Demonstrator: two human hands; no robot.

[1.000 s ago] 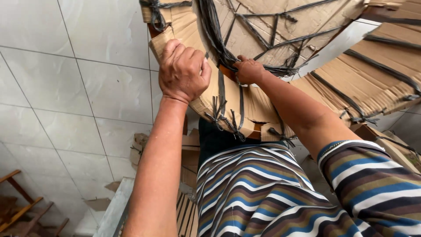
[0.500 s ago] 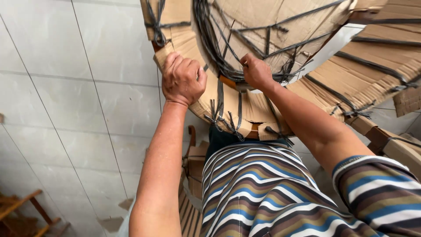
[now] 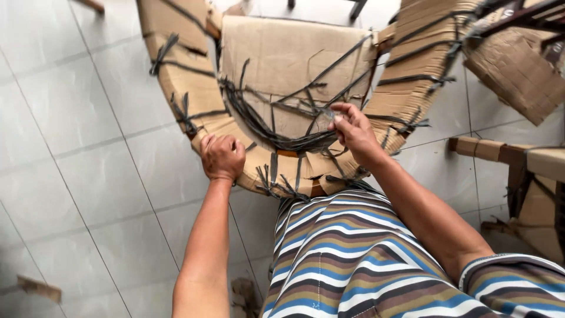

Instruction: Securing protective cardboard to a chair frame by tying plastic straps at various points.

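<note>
Pinching with its fingertips together, the right hand [image 3: 352, 131] is holding a thin dark strap end [image 3: 322, 118] against the flat brown cardboard panel [image 3: 282, 59] at the middle of the curved piece. The thumb and forefinger are closing on that strap, while the other fingers are curling loosely behind them. The left hand [image 3: 222, 156] is clenching into a fist, fingers folded tight over the near rim of the curved brown corrugated-cardboard frame [image 3: 182, 88], gripping the edge at the left of the bend.

Running between the two hands, a thick bundle of black plastic straps [image 3: 276, 140] is sweeping along the inner curve of the frame, and loose strap ends [image 3: 276, 179] are hanging down from the near edge. More dark straps are crossing the cardboard panel and wrapping the layered cardboard on the right side [image 3: 412, 70].

Both forearms are reaching away from the body, the left one bare and the right one coming out of a striped sleeve. Lying below them, near the camera, a striped cloth in blue, brown and white [image 3: 347, 259] is covering the person's lap, and the frame's near edge is resting just above it.

Farther out, pale grey floor tiles [image 3: 76, 176] are spreading to the left. Sitting at the far right, a separate stack of brown cardboard [image 3: 518, 70] is tilting, and a wooden-looking frame part [image 3: 500, 153] is lying near the right edge.
</note>
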